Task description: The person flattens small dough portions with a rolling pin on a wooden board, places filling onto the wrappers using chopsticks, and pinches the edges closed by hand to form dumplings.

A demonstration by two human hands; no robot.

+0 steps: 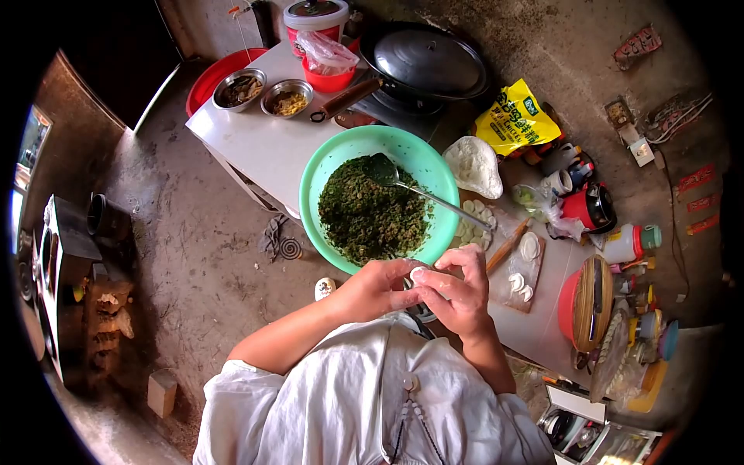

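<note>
Both hands meet just in front of my chest, pinching a small white dumpling (418, 275) between them. My left hand (377, 285) closes on it from the left, and my right hand (459, 288), dusted with flour, grips its other side. Fingers cover most of the dumpling. Just beyond them is a green basin (312, 209) of chopped green filling (370, 213). A metal ladle (434, 198) rests in the basin, its handle over the rim. Right of my hands, finished dumplings (521, 285) and a dough wrapper (529, 246) lie on a board (535, 271).
Round wrappers (471, 225) and a rolling pin (508, 246) lie right of the basin. A flour bag (473, 167) and yellow packet (518, 118) stand behind. Two metal bowls (287, 98) and a lidded wok (425, 62) occupy the far side. Jars (620, 244) line the right wall.
</note>
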